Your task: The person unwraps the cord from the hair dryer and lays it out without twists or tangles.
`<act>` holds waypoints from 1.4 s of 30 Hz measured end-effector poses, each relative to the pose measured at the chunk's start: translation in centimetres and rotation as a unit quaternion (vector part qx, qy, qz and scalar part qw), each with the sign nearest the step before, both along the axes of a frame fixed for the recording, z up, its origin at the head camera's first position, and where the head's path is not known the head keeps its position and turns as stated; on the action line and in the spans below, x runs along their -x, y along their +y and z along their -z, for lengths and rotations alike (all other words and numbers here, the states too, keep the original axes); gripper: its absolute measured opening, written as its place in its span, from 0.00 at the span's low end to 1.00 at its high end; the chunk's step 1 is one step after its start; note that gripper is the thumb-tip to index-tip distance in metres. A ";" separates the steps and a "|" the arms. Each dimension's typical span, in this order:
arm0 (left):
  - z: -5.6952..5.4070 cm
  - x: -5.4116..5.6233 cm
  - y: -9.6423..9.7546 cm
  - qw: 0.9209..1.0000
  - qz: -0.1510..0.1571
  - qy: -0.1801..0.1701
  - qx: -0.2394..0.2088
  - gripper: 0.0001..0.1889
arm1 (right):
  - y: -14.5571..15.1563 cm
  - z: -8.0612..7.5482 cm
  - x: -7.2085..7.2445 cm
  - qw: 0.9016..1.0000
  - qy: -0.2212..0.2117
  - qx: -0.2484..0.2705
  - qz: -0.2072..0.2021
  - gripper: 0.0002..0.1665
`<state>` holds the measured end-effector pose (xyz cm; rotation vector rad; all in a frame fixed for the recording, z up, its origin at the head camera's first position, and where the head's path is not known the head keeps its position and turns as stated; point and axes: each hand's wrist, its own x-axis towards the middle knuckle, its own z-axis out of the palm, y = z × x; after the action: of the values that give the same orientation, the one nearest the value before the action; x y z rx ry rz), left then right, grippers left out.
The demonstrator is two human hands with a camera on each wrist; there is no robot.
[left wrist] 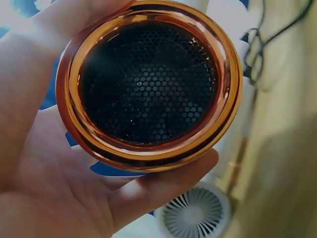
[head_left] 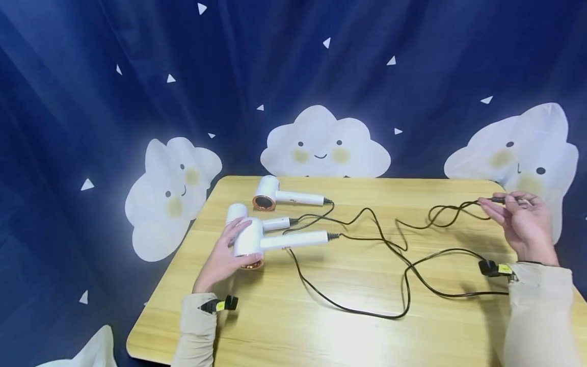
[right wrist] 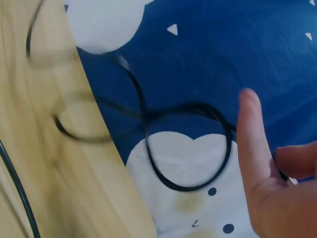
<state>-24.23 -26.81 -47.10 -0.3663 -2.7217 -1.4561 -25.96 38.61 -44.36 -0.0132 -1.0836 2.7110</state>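
Note:
My left hand (head_left: 222, 262) grips a white hair dryer (head_left: 249, 237) by its barrel, thumb and fingers around it. The dryer's handle points right. In the left wrist view, its copper-coloured ring and dark mesh grille (left wrist: 148, 84) fill the middle. Out at the right, my right hand (head_left: 532, 224) pinches one end of a black cord (head_left: 451, 208) between thumb and fingers, raised over the table. Loose loops of that cord (right wrist: 190, 188) hang from the hand in the right wrist view; the pinched end is mostly hidden there.
A second white hair dryer (head_left: 236, 211) lies right behind the held one, partly covered. Farther back lies a third hair dryer (head_left: 268, 189), copper ring toward me. Black cords (head_left: 357, 311) cross and tangle over the wooden table (head_left: 257, 326). A blue cloud-patterned curtain (head_left: 293, 61) hangs behind.

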 end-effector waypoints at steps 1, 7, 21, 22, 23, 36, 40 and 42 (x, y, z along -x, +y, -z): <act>0.4 -0.3 -0.2 1.000 0.002 -0.005 0.002 0.46 | 0.0 -0.2 0.0 1.000 -0.007 0.003 0.029 0.06; 2.0 -1.2 -1.2 1.000 0.002 -0.010 0.028 0.46 | 0.2 -1.1 0.6 0.992 -0.046 -0.015 0.119 0.16; 2.7 -0.8 -2.4 0.991 0.032 -0.049 0.119 0.54 | 0.5 -0.7 0.4 0.978 -0.069 -0.164 0.108 0.09; 2.3 -0.9 -2.2 0.988 0.031 -0.044 0.143 0.55 | 0.4 -1.0 0.3 0.976 -0.066 -0.178 0.106 0.08; 1.8 -1.0 -2.0 0.985 0.028 -0.038 0.165 0.56 | 0.3 -1.3 0.2 0.973 -0.061 -0.197 0.104 0.07; -6.9 0.8 16.7 0.966 0.202 0.077 0.143 0.33 | -5.0 -3.9 1.2 0.865 -0.020 -0.500 0.038 0.09; -6.2 3.4 25.0 0.942 0.269 0.077 0.187 0.30 | -7.5 -4.4 1.9 0.887 -0.017 -0.462 -0.019 0.13; -5.4 4.4 28.7 0.936 0.274 0.083 0.205 0.31 | -8.6 -4.5 2.2 0.909 -0.011 -0.414 -0.053 0.13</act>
<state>-28.64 1.84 -41.70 -1.2845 -2.8904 -0.8316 -28.12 29.97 -39.84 0.1549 -2.1895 2.1065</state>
